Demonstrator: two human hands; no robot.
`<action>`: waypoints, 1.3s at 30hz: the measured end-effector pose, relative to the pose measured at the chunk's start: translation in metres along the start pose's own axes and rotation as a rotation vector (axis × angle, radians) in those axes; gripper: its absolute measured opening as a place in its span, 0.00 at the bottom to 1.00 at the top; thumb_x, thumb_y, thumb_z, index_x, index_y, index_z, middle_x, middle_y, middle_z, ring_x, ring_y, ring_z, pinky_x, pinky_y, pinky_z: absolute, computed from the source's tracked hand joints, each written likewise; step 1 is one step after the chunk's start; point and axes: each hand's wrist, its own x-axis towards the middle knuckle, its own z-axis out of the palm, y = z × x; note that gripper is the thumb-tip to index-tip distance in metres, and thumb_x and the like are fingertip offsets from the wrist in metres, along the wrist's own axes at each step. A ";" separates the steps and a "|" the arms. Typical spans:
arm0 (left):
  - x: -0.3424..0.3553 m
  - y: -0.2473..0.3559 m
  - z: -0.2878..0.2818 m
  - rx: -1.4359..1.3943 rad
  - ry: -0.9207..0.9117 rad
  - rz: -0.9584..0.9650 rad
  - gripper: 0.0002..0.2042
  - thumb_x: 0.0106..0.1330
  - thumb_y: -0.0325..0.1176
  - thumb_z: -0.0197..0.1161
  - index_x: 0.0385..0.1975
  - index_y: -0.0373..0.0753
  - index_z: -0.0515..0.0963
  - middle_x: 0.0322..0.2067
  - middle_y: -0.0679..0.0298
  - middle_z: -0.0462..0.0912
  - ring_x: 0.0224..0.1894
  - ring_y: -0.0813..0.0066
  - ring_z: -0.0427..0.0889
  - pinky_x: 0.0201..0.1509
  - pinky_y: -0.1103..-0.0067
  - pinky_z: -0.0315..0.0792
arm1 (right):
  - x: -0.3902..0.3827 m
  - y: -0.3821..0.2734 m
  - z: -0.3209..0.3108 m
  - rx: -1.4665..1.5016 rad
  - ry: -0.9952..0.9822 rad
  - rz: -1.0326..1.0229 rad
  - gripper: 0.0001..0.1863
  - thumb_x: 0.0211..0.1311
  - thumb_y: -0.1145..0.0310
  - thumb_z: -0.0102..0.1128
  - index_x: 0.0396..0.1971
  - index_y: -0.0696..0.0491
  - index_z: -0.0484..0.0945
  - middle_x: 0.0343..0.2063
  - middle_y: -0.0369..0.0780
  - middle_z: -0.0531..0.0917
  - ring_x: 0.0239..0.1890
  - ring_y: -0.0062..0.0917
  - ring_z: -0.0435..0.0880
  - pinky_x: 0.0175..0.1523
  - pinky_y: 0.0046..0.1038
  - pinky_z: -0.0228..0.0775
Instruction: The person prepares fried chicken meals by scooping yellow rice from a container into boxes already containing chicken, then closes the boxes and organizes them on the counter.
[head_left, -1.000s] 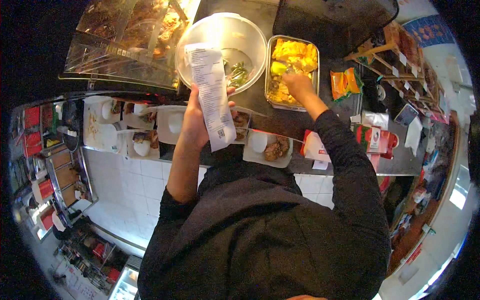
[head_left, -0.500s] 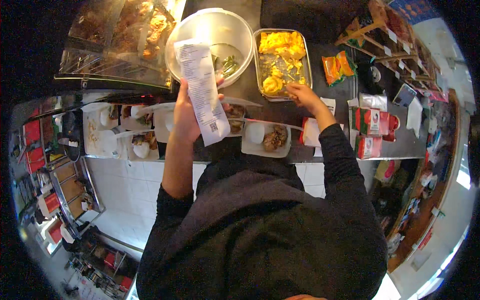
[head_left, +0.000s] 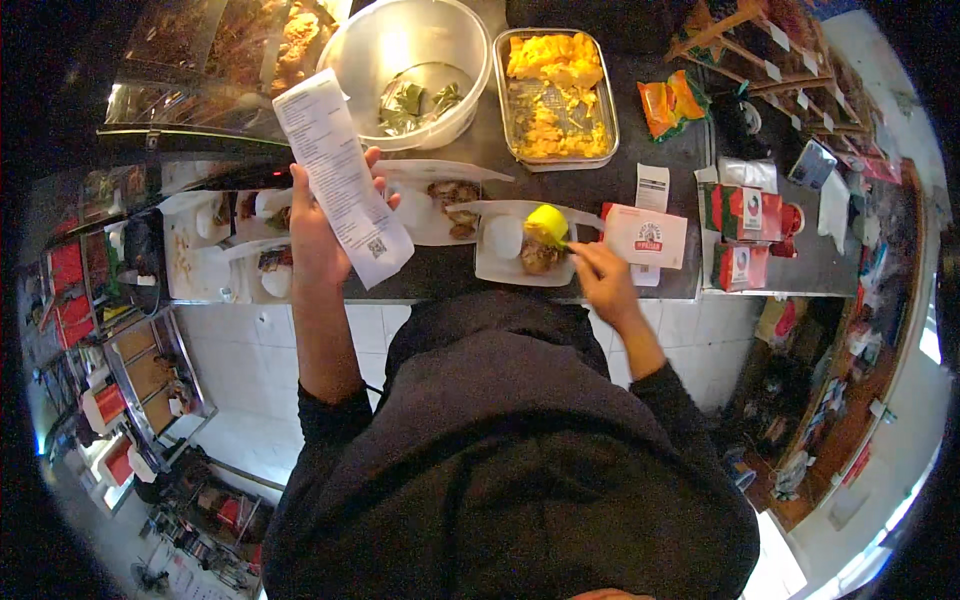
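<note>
A long printed receipt [head_left: 340, 170] is held upright in my left hand [head_left: 315, 235], the thumb and fingers closed about it. My right hand [head_left: 607, 285] grips the dark handle of a spoon [head_left: 570, 246], most of which is hidden. At its far end sits a bright yellow mound of food [head_left: 545, 219], over an open takeaway box [head_left: 490, 271] with a white rice mound [head_left: 505, 237] and brown meat [head_left: 541, 258]. Behind the box stands a metal tray [head_left: 505, 125] of crumbly yellow food that looks like scrambled egg.
A big clear tub [head_left: 479, 70] with green leaves stands left of the tray. More open food boxes [head_left: 190, 275] line the counter's near edge at left. To the right lie a red-and-white carton [head_left: 645, 237], an orange packet [head_left: 671, 105], stacked red boxes [head_left: 745, 215] and a wooden rack [head_left: 780, 60].
My right hand has come from the tray toward me, bringing yellow food over the box. My left hand and the receipt have shifted left. The whole view has shifted slightly.
</note>
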 end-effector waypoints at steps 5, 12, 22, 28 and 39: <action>0.000 0.001 0.018 0.005 -0.062 -0.012 0.34 0.70 0.62 0.33 0.62 0.39 0.61 0.54 0.50 0.73 0.43 0.62 0.78 0.51 0.57 0.74 | -0.020 0.051 0.048 -0.616 0.055 -0.251 0.29 0.52 0.71 0.57 0.58 0.51 0.70 0.26 0.40 0.72 0.32 0.34 0.73 0.29 0.34 0.71; -0.003 -0.003 0.009 0.080 0.004 0.036 0.34 0.71 0.62 0.32 0.62 0.38 0.62 0.52 0.50 0.74 0.42 0.64 0.79 0.48 0.60 0.76 | 0.072 -0.004 -0.011 -0.234 0.293 -0.252 0.20 0.53 0.76 0.54 0.49 0.58 0.75 0.28 0.45 0.79 0.32 0.36 0.80 0.34 0.32 0.73; -0.034 0.049 -0.004 0.264 0.147 0.178 0.36 0.70 0.64 0.32 0.61 0.38 0.62 0.52 0.49 0.75 0.38 0.66 0.79 0.47 0.64 0.77 | 0.249 0.117 0.053 -1.246 0.179 -0.306 0.15 0.52 0.71 0.56 0.39 0.62 0.79 0.24 0.43 0.82 0.24 0.28 0.82 0.23 0.30 0.73; -0.078 0.064 -0.022 0.321 0.235 0.225 0.39 0.68 0.66 0.33 0.59 0.33 0.64 0.47 0.50 0.76 0.38 0.66 0.80 0.46 0.65 0.78 | 0.245 0.109 0.066 -1.170 -0.058 -0.459 0.13 0.46 0.71 0.59 0.31 0.63 0.80 0.18 0.40 0.81 0.19 0.28 0.82 0.20 0.31 0.71; -0.059 0.029 -0.015 0.292 0.142 0.052 0.36 0.69 0.64 0.32 0.59 0.37 0.65 0.47 0.51 0.77 0.36 0.67 0.80 0.43 0.68 0.79 | 0.270 0.122 0.026 -0.322 -0.366 0.115 0.15 0.60 0.64 0.56 0.41 0.58 0.81 0.41 0.51 0.83 0.42 0.43 0.82 0.49 0.36 0.71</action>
